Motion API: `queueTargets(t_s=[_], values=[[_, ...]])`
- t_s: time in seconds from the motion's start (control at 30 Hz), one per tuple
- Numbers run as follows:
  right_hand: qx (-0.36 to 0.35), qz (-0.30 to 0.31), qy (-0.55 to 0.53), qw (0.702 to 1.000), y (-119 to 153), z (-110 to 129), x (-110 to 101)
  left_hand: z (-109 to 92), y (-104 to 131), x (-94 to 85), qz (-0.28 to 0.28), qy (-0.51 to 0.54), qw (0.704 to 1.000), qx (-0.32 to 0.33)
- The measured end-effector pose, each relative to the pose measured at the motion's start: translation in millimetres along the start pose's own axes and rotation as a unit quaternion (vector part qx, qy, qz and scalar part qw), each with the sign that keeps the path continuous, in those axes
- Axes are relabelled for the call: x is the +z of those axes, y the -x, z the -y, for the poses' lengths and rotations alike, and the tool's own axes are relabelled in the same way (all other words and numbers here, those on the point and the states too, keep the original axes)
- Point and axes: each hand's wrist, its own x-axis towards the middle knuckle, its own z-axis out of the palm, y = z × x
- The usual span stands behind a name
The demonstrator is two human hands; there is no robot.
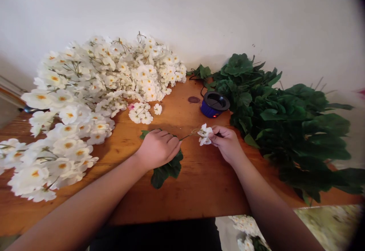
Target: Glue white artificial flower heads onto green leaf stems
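Wooden Surface Against a Pale Wall

The surface is brown, with a dark knot near its centre. The wall behind is plain, with small marks. A large heap of white flowers with yellow-orange centres occupies the left side; a heap of green leaves occupies the right. A blue pot with a black rim stands beside the leaves. A small flower cluster and a single bloom lie near the white heap. Below the front edge, at lower right, further white blossoms are visible.

The left hand is closed over a leaf sprig at the middle of the surface. The right hand pinches a white flower sprig between thumb and fingers, in front of the pot. A thin stem spans the gap between the hands.
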Motion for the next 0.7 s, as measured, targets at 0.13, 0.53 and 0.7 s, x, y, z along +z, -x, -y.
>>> queueTargets(t_s=[0.13,0.53,0.7], values=[[-0.003,0.009,0.002,1.000,-1,-1,-2,0,0,-0.3,0.016,-0.001,1.000,0.008],[0.088,0.169,0.045,0.981,4,7,10,0,-1,0.1,0.031,0.018,0.998,0.050],[0.067,0.146,0.096,0.982,2,6,20,1,0,1.6,0.058,0.030,0.996,0.059]])
